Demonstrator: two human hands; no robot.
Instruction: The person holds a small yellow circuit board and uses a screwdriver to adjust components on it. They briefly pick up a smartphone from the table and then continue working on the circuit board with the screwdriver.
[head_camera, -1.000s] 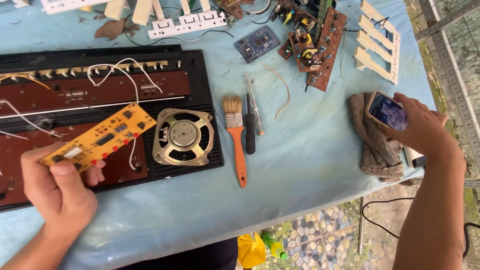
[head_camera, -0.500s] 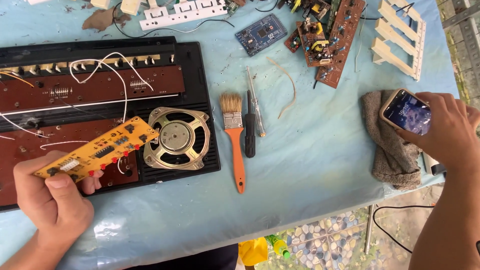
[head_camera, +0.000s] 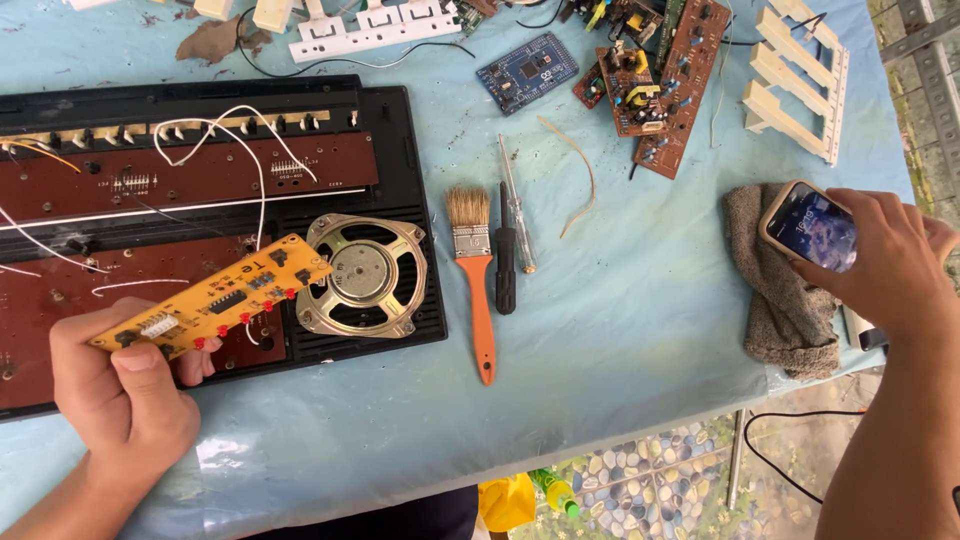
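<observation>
The left hand pinches the near-left end of a long yellow circuit board, thumb on top and fingers curled beneath, holding it tilted above the opened black keyboard casing at the left of the table; the board's far end lies just beside a round metal speaker seated in the casing, and white wires loop over the brown boards inside; the right hand is at the right edge, fingers wrapped around a smartphone with its screen lit, held over a crumpled grey cloth; between the hands, on the light blue table cover, an orange-handled paintbrush lies just beside a screwdriver; farther off sit a blue microcontroller board, brown circuit boards and cream plastic key frames.
</observation>
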